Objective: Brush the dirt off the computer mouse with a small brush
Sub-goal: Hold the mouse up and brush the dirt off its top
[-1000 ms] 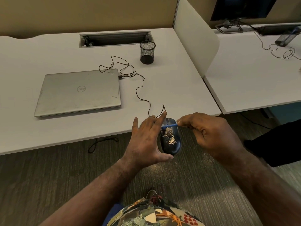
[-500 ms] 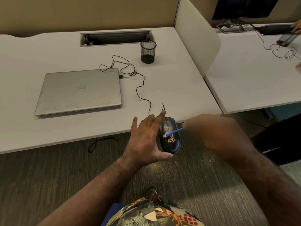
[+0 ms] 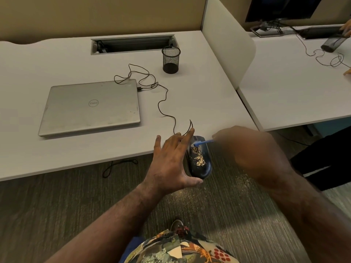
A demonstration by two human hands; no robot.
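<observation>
Just past the front edge of the white desk, over open grey carpet at frame centre, the left hand holds the computer mouse between its thumb and straight, spread fingers. The mouse's long axis runs from the desk edge toward the lower frame, cable end pointing up-frame. Its glossy, rounded dark shell carries gritty tan crumbs. The right hand, blurred, pinches a slim blue brush, whose pale tip touches the mouse's upper end.
</observation>
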